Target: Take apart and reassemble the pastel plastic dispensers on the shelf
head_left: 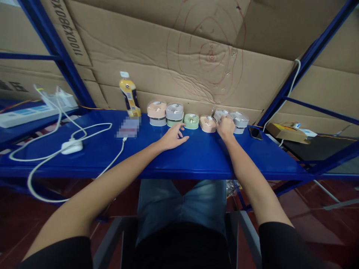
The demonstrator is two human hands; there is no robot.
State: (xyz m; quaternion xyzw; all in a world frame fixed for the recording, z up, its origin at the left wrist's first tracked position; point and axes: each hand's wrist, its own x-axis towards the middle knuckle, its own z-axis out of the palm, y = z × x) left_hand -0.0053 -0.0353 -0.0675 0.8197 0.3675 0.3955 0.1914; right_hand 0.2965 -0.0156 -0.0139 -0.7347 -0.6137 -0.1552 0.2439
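Small rounded boxes with clear lids stand in a row along the back of the blue shelf. My left hand point(173, 137) rests with fingers apart and nothing in it, nearest to a green box point(192, 121) and the stack of a grey box point(174, 111) on a green one. My right hand point(226, 127) is closed on a grey box point(221, 113), partly hidden behind the fingers. Left of that hand is a pink box point(208, 123); to its right, a grey box point(240, 118) sits on another. At the row's left end, a pink box point(156, 109) tops a grey one.
A yellow drink bottle point(130, 95) stands at the back left, beside a blurred-out flat item point(128, 127) with a cable. White cables and a white charger point(72, 146) lie further left. A dark phone point(255, 133) lies right. Cardboard point(134, 56) forms the back wall between blue posts.
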